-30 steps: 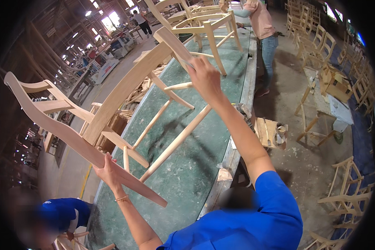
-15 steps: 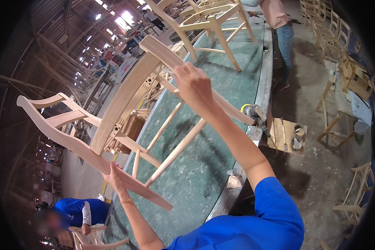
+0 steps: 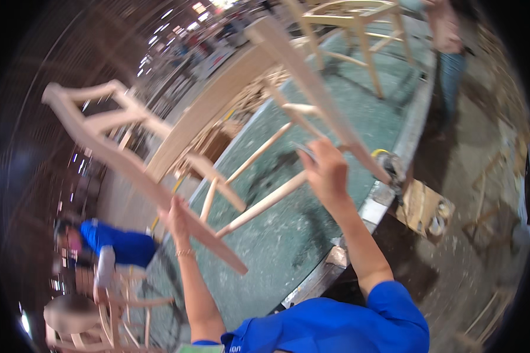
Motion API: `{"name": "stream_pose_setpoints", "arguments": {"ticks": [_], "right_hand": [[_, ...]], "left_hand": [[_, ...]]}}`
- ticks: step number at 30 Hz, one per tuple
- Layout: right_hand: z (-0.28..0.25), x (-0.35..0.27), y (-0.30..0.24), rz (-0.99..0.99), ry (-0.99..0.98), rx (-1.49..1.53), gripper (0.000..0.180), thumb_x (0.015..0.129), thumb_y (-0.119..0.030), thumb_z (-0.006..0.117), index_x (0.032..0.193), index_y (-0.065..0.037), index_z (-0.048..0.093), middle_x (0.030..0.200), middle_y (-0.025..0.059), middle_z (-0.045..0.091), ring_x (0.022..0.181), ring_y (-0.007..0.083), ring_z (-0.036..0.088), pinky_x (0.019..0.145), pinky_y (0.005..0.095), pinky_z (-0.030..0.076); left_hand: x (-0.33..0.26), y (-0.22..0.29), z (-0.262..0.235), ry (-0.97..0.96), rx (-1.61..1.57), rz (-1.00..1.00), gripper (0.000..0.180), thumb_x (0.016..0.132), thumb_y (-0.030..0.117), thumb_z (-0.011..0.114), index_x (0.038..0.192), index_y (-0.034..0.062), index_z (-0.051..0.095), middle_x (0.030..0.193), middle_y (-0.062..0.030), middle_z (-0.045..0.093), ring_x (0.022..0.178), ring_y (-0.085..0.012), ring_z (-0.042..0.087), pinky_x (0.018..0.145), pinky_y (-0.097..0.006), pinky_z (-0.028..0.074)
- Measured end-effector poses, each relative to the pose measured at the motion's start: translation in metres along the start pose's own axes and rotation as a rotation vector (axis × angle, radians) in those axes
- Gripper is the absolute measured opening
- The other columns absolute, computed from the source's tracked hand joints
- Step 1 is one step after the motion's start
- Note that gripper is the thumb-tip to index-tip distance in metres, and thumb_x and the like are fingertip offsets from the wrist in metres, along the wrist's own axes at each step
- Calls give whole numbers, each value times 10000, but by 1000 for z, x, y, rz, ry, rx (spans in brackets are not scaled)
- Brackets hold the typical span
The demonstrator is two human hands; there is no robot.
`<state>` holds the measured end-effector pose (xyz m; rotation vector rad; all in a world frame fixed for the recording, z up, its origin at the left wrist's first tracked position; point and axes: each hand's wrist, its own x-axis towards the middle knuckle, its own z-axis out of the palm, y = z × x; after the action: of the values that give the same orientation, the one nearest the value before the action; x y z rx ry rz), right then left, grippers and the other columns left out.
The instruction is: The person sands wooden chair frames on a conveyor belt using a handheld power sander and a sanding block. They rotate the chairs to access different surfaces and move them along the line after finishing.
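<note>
A bare wooden chair point(image 3: 111, 154) is tilted on its side over the green tabletop point(image 3: 288, 253), with its backrest up at the left. My left hand point(image 3: 175, 216) is wrapped round the lower part of its back post. My right hand point(image 3: 330, 173) is closed, with a small thin greyish piece point(image 3: 303, 152) pinched at the fingertips; its kind is too blurred to make out. That hand is near the chair's long stretcher point(image 3: 265, 206) and below the front leg point(image 3: 318, 94). Whether it touches the chair, I cannot tell.
A power sander point(image 3: 390, 166) sits at the table's right edge, beside a board point(image 3: 424, 207) bearing tools. Another wooden chair point(image 3: 359, 22) stands farther up the table. A co-worker in blue point(image 3: 121, 242) bends over a chair point(image 3: 123, 303) at left; another person point(image 3: 447, 38) stands far right.
My right hand has come off the chair's upper front leg and moved down and right. My left hand keeps its grip on the post. The whole view has shifted.
</note>
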<state>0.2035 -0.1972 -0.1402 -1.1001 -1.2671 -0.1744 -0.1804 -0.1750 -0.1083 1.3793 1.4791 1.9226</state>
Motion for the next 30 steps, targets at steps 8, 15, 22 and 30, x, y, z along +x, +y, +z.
{"name": "stream_pose_setpoints", "arguments": {"ticks": [8, 15, 22, 30], "right_hand": [[-21, -153, -28, 756, -653, 542, 201, 838, -155, 669, 916, 5, 575, 800, 132, 616, 726, 151, 582, 652, 308, 464], [22, -313, -10, 906, -1026, 352, 330, 804, -204, 661, 1071, -33, 570, 960, 181, 664, 902, 299, 655, 783, 362, 494], [41, -337, -8, 850, -1159, 258, 370, 790, -256, 633, 1111, -81, 575, 1021, 189, 661, 953, 377, 624, 810, 438, 485], [50, -310, -13, 1910, -826, 1256, 352, 806, -114, 677, 1140, -84, 570, 946, 188, 652, 822, 285, 652, 730, 353, 529]], "left_hand": [[-13, 18, 30, -83, -40, -35, 387, 930, 407, 564, 1032, 41, 487, 710, -73, 596, 577, -138, 598, 522, -261, 504], [-25, 16, 24, -93, -76, -12, 468, 951, 509, 448, 971, 42, 476, 714, -96, 599, 579, -147, 605, 532, -261, 505], [-44, 13, 23, -81, -11, -2, 531, 955, 549, 393, 940, 27, 490, 719, -100, 597, 602, -162, 606, 555, -277, 507], [-60, 11, 22, -116, -99, 16, 486, 946, 513, 451, 981, 28, 472, 728, -103, 599, 615, -156, 606, 564, -275, 504]]}}
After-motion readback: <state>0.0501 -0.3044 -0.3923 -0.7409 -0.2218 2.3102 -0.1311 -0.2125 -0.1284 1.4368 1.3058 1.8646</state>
